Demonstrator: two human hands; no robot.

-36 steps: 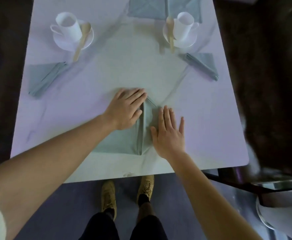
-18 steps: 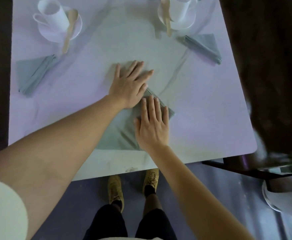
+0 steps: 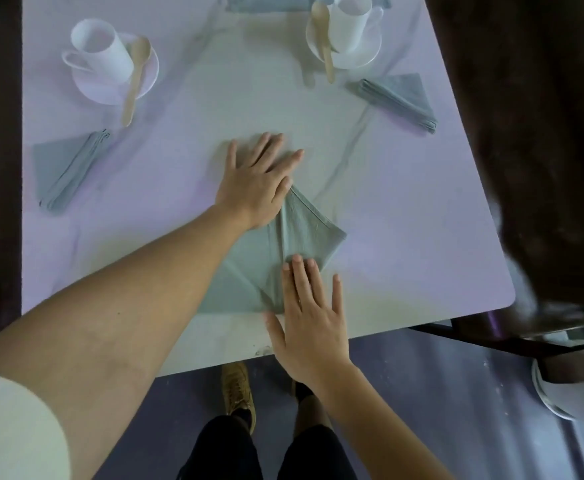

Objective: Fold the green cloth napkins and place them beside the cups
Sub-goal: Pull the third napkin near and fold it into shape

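Here, the left hand [image 3: 256, 178] and right hand [image 3: 309, 317] press flat and open on the green napkin [image 3: 311, 233] between them, whose fold could spring apart if either lifts.

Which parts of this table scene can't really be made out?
- Head view: the far cloth is cut off by the top edge.
- Head view: the left hand hides part of the middle napkin.
- Head view: the dark shape on the right is too blurred to name.
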